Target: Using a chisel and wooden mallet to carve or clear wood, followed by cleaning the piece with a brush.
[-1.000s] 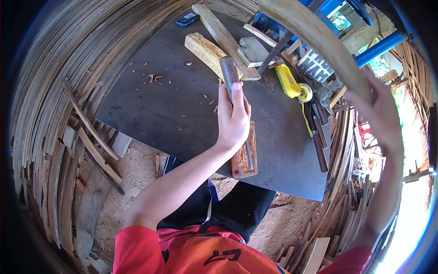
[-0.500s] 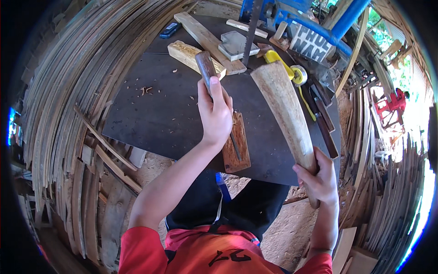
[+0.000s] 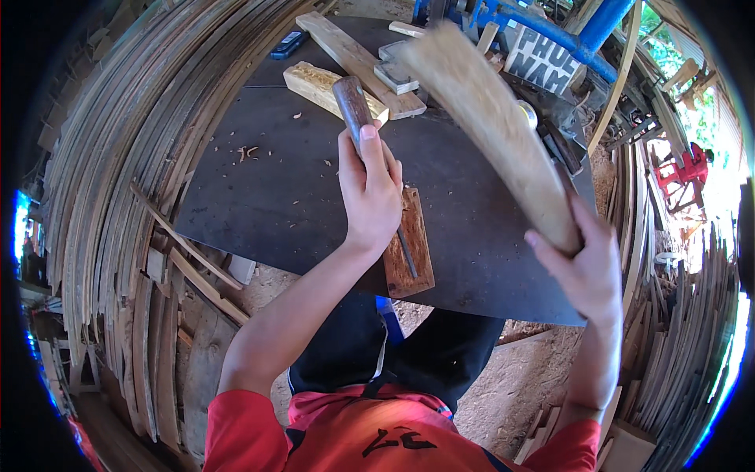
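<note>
My left hand (image 3: 373,185) is wrapped round a chisel (image 3: 351,102), its brown wooden handle tilted up and its thin dark blade pointing down toward me. The blade's end rests over a small reddish-brown wood block (image 3: 414,259) at the table's near edge; whether the tip touches the wood I cannot tell. My right hand (image 3: 586,263) grips the narrow end of a long pale wooden mallet (image 3: 495,126), raised above the right side of the table. The mallet's wide far end is smeared by motion.
On the dark table (image 3: 259,181) lie a light wood block (image 3: 326,89), a long plank (image 3: 358,59), a blue phone-like device (image 3: 289,45) and wood chips. A blue metal machine (image 3: 543,27) stands behind. Stacked wood strips (image 3: 118,181) flank the left; more tools lie at right.
My right hand has moved right and the mallet has swung up, its wide end shifting up and left over the table. My left hand and the chisel have barely moved.
</note>
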Demonstrator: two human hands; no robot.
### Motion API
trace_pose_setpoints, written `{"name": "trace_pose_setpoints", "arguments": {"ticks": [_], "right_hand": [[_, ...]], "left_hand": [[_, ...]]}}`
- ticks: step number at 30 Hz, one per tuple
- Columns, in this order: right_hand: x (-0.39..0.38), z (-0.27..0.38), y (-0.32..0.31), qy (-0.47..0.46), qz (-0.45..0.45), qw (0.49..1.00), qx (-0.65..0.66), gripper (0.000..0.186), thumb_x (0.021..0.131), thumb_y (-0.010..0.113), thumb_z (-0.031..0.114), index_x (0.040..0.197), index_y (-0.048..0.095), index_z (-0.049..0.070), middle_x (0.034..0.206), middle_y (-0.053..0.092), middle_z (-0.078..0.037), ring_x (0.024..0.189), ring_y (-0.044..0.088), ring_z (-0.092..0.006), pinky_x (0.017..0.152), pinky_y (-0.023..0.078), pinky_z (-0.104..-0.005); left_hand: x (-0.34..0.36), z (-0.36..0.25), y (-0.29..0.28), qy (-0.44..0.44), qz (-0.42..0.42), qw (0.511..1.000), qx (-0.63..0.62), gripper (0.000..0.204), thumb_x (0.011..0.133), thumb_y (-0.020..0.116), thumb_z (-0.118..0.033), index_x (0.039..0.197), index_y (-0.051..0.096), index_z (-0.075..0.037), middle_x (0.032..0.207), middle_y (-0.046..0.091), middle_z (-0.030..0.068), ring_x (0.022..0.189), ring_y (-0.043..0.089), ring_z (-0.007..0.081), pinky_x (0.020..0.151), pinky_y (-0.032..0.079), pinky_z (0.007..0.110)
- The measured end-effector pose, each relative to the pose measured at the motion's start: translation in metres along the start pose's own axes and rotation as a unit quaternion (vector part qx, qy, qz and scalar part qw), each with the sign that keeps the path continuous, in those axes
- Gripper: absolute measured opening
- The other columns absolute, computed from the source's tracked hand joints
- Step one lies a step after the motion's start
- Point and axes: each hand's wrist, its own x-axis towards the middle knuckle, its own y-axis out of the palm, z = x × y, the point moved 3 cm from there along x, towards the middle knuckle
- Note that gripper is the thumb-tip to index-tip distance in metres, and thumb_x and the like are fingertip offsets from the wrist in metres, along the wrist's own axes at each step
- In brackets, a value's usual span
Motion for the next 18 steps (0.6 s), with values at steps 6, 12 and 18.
{"name": "trace_pose_setpoints", "arguments": {"ticks": [6, 12, 18], "right_hand": [[0.082, 0.050, -0.028, -0.151, -0.031, 0.971, -0.184, 0.065, 0.081, 0.085, 0.028, 0.132, 0.061, -0.004, 0.111, 0.072, -0.025, 0.103, 0.072, -0.0300, 0.094, 0.054, -0.0385], [0.129, 0.106, -0.018, -0.197, -0.011, 0.937, -0.288, 0.049, 0.086, 0.078, 0.031, 0.125, 0.067, 0.004, 0.099, 0.072, -0.016, 0.090, 0.071, -0.0274, 0.086, 0.055, -0.0378], [0.138, 0.172, -0.029, -0.019, 0.194, 0.914, -0.355, 0.027, 0.092, 0.069, 0.029, 0.106, 0.072, 0.005, 0.073, 0.069, -0.009, 0.064, 0.067, -0.0207, 0.064, 0.054, -0.0381]], "left_hand": [[0.001, -0.002, 0.000, 0.005, -0.008, 1.000, 0.011, 0.035, 0.110, 0.046, -0.041, 0.115, 0.052, -0.007, 0.068, 0.040, -0.0064, 0.052, 0.034, 0.0008, 0.048, 0.032, 0.020], [0.002, 0.002, -0.003, 0.014, 0.010, 1.000, 0.006, 0.035, 0.109, 0.046, -0.046, 0.116, 0.050, -0.012, 0.062, 0.038, -0.0068, 0.048, 0.031, 0.0014, 0.046, 0.028, 0.020], [0.000, 0.006, 0.003, 0.019, 0.017, 1.000, -0.012, 0.034, 0.110, 0.046, -0.045, 0.115, 0.050, -0.011, 0.061, 0.039, -0.0063, 0.048, 0.031, 0.0017, 0.045, 0.028, 0.020]]}}
